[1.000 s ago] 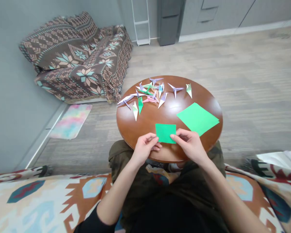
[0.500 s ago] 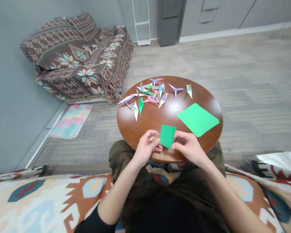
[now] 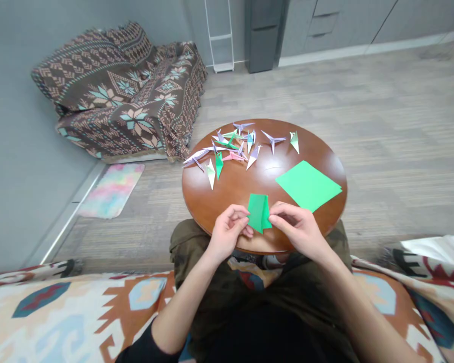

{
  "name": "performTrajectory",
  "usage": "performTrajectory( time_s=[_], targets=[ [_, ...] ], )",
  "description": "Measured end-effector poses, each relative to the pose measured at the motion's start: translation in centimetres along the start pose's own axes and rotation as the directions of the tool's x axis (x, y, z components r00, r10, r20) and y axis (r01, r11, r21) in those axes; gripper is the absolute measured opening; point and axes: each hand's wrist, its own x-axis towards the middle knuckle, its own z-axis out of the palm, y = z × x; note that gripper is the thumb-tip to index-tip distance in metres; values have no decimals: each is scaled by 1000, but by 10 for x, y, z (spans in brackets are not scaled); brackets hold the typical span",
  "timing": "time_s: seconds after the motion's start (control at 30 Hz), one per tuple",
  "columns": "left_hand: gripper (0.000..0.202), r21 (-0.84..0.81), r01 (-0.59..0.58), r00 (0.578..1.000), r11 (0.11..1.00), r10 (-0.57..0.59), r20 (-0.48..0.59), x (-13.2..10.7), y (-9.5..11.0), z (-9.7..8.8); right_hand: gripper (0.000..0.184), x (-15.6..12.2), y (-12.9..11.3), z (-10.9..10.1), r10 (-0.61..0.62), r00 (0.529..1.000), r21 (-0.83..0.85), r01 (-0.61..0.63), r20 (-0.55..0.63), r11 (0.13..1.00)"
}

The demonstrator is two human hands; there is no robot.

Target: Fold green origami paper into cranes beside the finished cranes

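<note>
Pinching the small green folded paper [image 3: 259, 213] between my left hand [image 3: 227, 234] and right hand [image 3: 298, 229], fingers closed on its two lower edges just above the near rim of the desk [image 3: 212, 196], I judge a fold is half-formed and next needs aligned edges and a firm crease.

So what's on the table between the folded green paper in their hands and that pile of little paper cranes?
Nothing: in the head view, only bare brown tabletop separates the folded green paper from the paper cranes.
</note>
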Motion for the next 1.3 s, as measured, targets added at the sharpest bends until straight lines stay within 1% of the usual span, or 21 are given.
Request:
performTrajectory(
  time_s=[0.07, 0.13, 0.23, 0.3, 0.33, 0.37, 0.47, 0.5, 0.53, 0.6, 0.67, 0.73, 0.83, 0.9, 0.97, 1.1, 1.23, 1.3],
  targets=[
    [32, 75, -78, 995, 994, 83, -62, -1, 0, -1, 8, -1, -2, 0, 1, 998, -39, -4, -56, 999],
    [26, 156, -143, 982, 977, 159, -100, -4, -2, -2, 7, -1, -3, 0, -7, 994, -80, -2, -111, 997],
    [18, 229, -198, 971, 953, 223, -87, -8, -5, -2, 9, 0, -7, -1, -41, 984, -118, 20, -173, 993],
    [16, 213, -220, 970, 952, 238, -59, -11, -6, -1, 9, 1, -9, -2, -69, 975, -135, 41, -209, 990],
    [18, 189, -221, 971, 957, 234, -49, -12, -6, 0, 9, 2, -10, -2, -85, 971, -146, 53, -221, 988],
    [25, 164, -213, 974, 963, 222, -38, -13, -5, 1, 9, 2, -12, -2, -104, 969, -159, 68, -226, 985],
    [54, 96, -158, 987, 983, 157, 17, -13, 0, 5, 12, 2, -16, -2, -160, 966, -197, 120, -203, 973],
    [58, 73, -145, 989, 987, 143, 36, -13, 2, 7, 13, 2, -17, -1, -176, 966, -206, 136, -190, 969],
    [56, 48, -137, 990, 989, 135, 52, -12, 3, 9, 14, 1, -19, -1, -188, 966, -212, 149, -179, 966],
    [46, 7, -120, 991, 993, 119, 64, -10, 6, 14, 14, -1, -23, 1, -207, 966, -229, 169, -157, 959],
    [40, -6, -78, 995, 997, 78, 59, -10, 9, 19, 14, -3, -26, 2, -230, 962, -254, 189, -144, 949],
    [38, -2, -36, 999, 999, 37, 40, -11, 12, 23, 12, -4, -28, 4, -248, 958, -275, 203, -143, 940],
    [39, 9, -3, 1000, 1000, 3, -8, -15, 16, 28, 4, -6, -29, 5, -259, 948, -264, 205, -187, 943],
    [40, 8, 13, 999, 1000, -13, -33, -18, 18, 29, 12, -7, -29, 5, -265, 941, -245, 213, -208, 946],
    [44, 1, 24, 998, 1000, -24, -55, -20, 19, 29, 16, -7, -29, 4, -274, 945, -234, 230, -176, 945],
    [54, 1, 38, 996, 999, -38, -86, -21, 22, 28, 16, -6, -33, 2, -294, 953, -204, 276, -68, 939],
    [56, 24, 50, 995, 998, -48, -88, -22, 25, 28, 19, -4, -37, 0, -328, 943, -197, 311, -57, 930],
    [55, 28, 44, 995, 999, -42, -87, -23, 26, 29, 17, -3, -38, -1, -327, 944, -199, 312, -47, 929]
  ],
)
